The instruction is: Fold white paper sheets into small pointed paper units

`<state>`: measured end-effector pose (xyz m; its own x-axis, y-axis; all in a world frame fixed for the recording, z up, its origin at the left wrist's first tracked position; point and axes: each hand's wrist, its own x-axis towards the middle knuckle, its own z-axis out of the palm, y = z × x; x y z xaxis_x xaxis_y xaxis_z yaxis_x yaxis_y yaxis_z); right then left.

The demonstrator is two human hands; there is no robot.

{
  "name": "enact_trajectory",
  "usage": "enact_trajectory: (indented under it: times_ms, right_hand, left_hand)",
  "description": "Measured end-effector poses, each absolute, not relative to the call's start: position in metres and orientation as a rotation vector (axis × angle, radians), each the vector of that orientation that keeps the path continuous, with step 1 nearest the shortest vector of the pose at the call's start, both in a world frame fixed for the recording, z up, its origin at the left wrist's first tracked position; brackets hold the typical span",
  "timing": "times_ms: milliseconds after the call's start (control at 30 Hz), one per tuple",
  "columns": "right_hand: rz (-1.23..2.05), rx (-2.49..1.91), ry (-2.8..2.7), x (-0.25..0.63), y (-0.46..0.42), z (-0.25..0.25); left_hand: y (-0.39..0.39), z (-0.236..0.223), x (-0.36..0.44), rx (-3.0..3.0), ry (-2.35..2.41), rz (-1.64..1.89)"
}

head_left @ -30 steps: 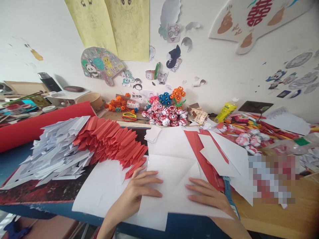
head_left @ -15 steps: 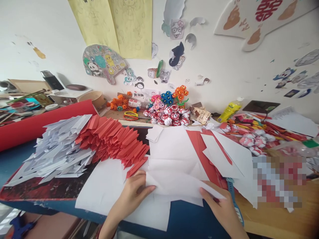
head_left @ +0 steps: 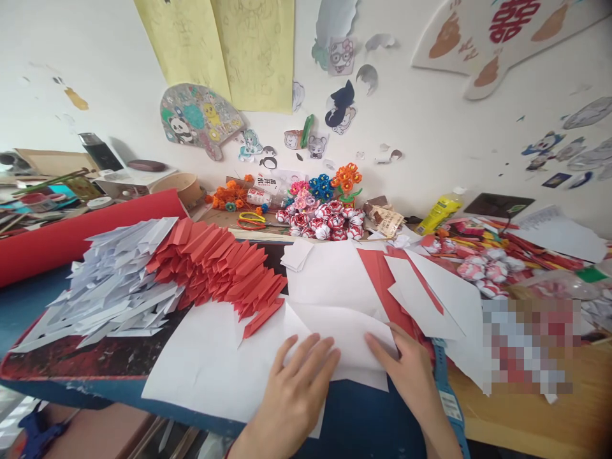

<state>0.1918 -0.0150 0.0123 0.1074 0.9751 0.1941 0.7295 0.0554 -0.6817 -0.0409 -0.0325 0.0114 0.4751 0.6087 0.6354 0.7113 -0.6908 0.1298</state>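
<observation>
A white sheet of paper (head_left: 344,325) lies in front of me, curled over itself with a fold along its near side. My left hand (head_left: 301,376) rests flat on its left part, fingers stretched out and slightly apart. At the sheet's right end my right hand (head_left: 406,363) grips the edge, thumb on top and the other fingers partly hidden behind. More white paper (head_left: 205,363) spreads under and left of my left hand. Just beyond are folded red paper pieces (head_left: 220,268) in a dense row, beside a heap of folded white pieces (head_left: 124,280).
Red sheets (head_left: 382,280) and white offcuts (head_left: 421,299) lie to the right. Red-and-white paper flowers (head_left: 329,222), a yellow bottle (head_left: 440,211) and pliers-like yellow-red handles (head_left: 251,220) stand or lie along the wall. A red roll (head_left: 90,236) runs along the left.
My left hand has let go of the sheet's left edge and moved right, now flat on the paper. The right hand still holds the right end, shifted slightly left.
</observation>
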Motion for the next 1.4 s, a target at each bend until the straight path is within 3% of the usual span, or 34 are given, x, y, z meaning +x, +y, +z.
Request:
enact_trajectory:
  times_ms: [267, 567, 800, 1400]
  right_hand:
    - [0.138, -1.857, -1.69, 0.179, -0.01, 0.005]
    - [-0.355, -1.775, -1.691, 0.165, -0.031, 0.0]
    - [-0.12, -1.591, -2.029, 0.169, -0.05, -0.016]
    - [-0.117, -1.642, -2.011, 0.166, -0.036, -0.017]
  left_hand:
    - [-0.03, 0.005, -0.018, -2.67, -1.044, -0.588]
    - [-0.029, -0.001, -0.019, -2.706, -1.05, -0.511]
    - [-0.028, 0.001, -0.018, -2.668, -1.049, -0.5]
    - [-0.025, -0.01, -0.014, -2.673, -1.058, -0.579]
